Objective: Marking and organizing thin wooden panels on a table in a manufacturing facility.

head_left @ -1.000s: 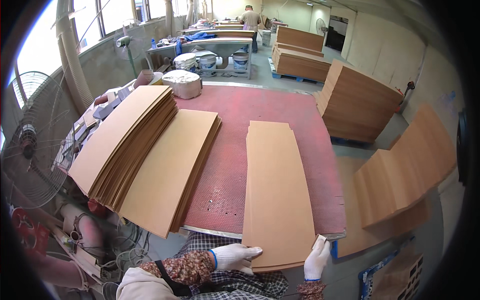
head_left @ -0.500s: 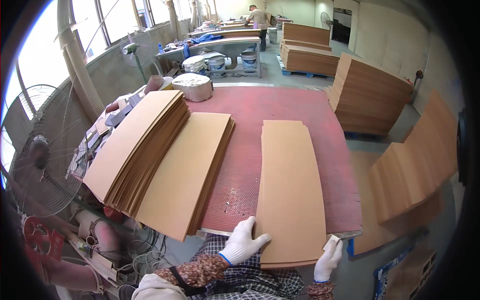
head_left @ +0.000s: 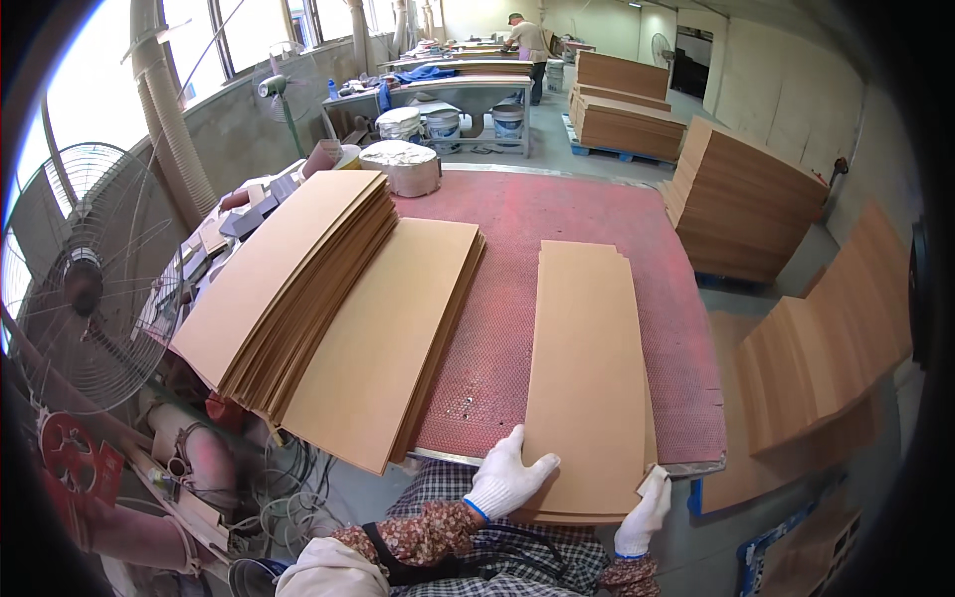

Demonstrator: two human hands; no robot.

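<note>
A small stack of long tan boards (head_left: 587, 358) lies lengthwise on the red table, its near end reaching past the table's front edge. The top board sits slightly askew, so a strip of the one below shows on the right. My left hand (head_left: 510, 476), in a white glove, rests on the near left edge of the stack with thumb and fingers spread. In my gloved right hand (head_left: 645, 517) is a small pale pad (head_left: 652, 482), pinched against the right edge near the close corner. Its exact kind is unclear.
Left on the red table (head_left: 527, 199) are a tall leaning stack of boards (head_left: 288, 269) and a lower stack (head_left: 388, 328). A wrapped round bundle (head_left: 401, 167) stands behind. A large fan (head_left: 85, 284) is at left, brown panels (head_left: 826, 358) at right. Another person (head_left: 527, 45) works far back.
The scene has shifted slightly to the right in view. My right hand with the pad is closer to the board's edge, and the top board now lies askew over the one beneath.
</note>
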